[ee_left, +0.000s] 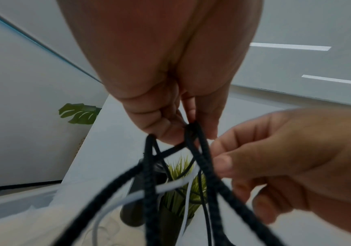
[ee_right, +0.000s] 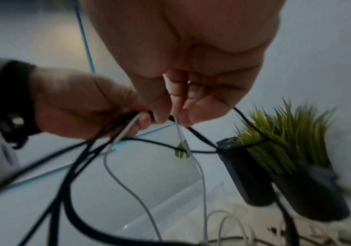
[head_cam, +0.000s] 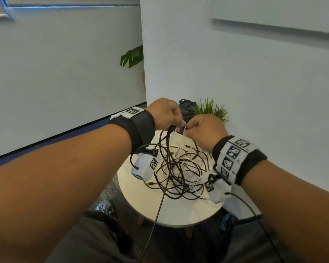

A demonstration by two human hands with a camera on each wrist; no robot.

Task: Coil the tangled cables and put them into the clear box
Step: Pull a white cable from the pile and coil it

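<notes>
A tangle of black braided cables (head_cam: 180, 168) and thin white cables (head_cam: 182, 174) hangs from my hands down onto the round white table (head_cam: 152, 207). My left hand (head_cam: 166, 114) is raised above the table and grips several black strands (ee_left: 193, 141) in its curled fingers. Close beside it, my right hand (head_cam: 201, 130) pinches a thin white cable (ee_right: 180, 131) between thumb and fingers. The clear box (ee_right: 170, 206) shows faintly below the hands in the right wrist view.
A small green grass plant in a dark pot (head_cam: 210, 109) stands at the table's back edge by the white wall, with a black device (head_cam: 185, 109) beside it. A leafy plant (head_cam: 133, 56) shows past the wall corner. My knees are under the table's front edge.
</notes>
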